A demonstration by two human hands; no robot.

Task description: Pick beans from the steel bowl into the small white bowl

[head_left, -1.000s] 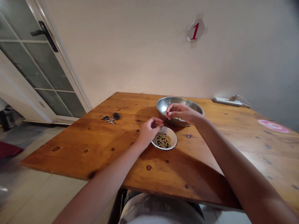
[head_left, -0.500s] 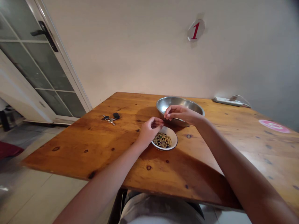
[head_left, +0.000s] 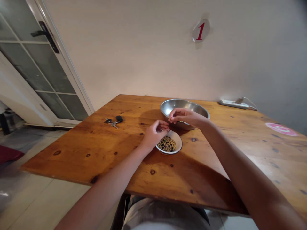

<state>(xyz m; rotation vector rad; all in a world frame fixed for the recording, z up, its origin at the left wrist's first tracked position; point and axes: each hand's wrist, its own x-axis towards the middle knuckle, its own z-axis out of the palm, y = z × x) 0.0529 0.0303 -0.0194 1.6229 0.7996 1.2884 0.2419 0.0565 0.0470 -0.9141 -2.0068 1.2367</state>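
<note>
A small white bowl [head_left: 177, 140] with a dark rim stands on the wooden table, partly filled with tan and dark beads or beans [head_left: 167, 144]. Over its far left edge is my left hand [head_left: 155, 131], its fingers curled and their tips pinched together. My right hand [head_left: 184, 116] is just beyond, in front of a wide steel bowl [head_left: 177, 103], with thumb and fingertips also pressed together. The two sets of fingertips nearly meet above the white bowl. Whatever they pinch is too small to make out. My right hand hides part of the steel bowl's near side.
A bunch of keys [head_left: 114, 122] with a black fob lies on the left of the wooden table [head_left: 76, 150]. At the back right, a white power strip [head_left: 233, 104] with a cable rests by the wall. A pink round sticker [head_left: 281, 129] is on the right.
My left hand's fingertips have shifted slightly right, closer to those of my right hand. My right hand stays almost in place, and both bowls stand where they were.
</note>
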